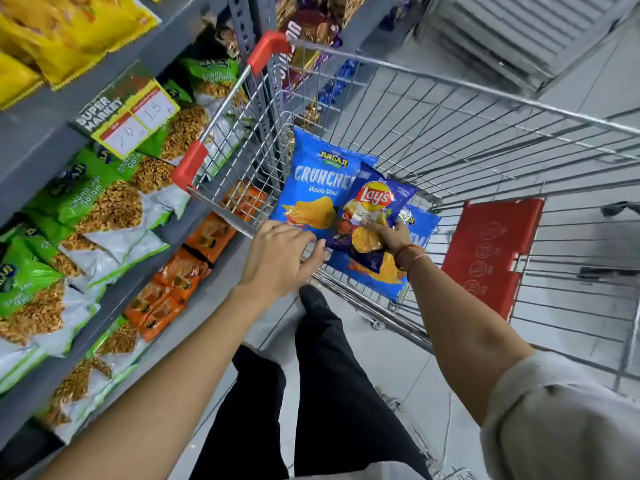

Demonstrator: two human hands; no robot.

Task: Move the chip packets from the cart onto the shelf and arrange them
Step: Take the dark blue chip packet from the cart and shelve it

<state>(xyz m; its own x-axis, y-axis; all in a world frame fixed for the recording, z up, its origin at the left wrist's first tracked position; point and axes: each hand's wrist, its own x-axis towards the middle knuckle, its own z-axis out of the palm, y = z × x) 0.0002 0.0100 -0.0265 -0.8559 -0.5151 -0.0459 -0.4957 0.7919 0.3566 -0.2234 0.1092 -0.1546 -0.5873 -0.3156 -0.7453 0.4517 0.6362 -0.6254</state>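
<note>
The right hand [388, 237] reaches into the cart with its fingers closed around the lower part of a dark blue Lay's packet [372, 216], a glossy, puffed foil pillow with crimped ends; a thin red thread circles that wrist. The packet is tilted and lifted a little over the others. The left hand [280, 254] is at the cart's near edge, fingers loosely curled and slightly apart, their tips touching the bottom corner of a bright blue Balaji Crunchex packet [317, 188]. That packet stands nearly upright against the cart's corner, smooth and shiny, with a rippled chip printed on it. A second bright blue packet [417, 225] of the same kind lies partly hidden behind the Lay's one.

All three are inside the wire cart [450, 140], a basket of thin bright metal rods in a grid, with red plastic corner guards [189, 164] and a flat red child-seat flap [491, 254] at the handle end.

To the left stands the shelf [41, 143], grey painted metal with a perforated upright. Its tiers hold green and clear pouches of fried snack [86, 202], small orange packets [187, 268] lower down, and yellow bags [69, 29] on top. A yellow paper price card [128, 116] juts out from a shelf edge. The floor is pale tile.
</note>
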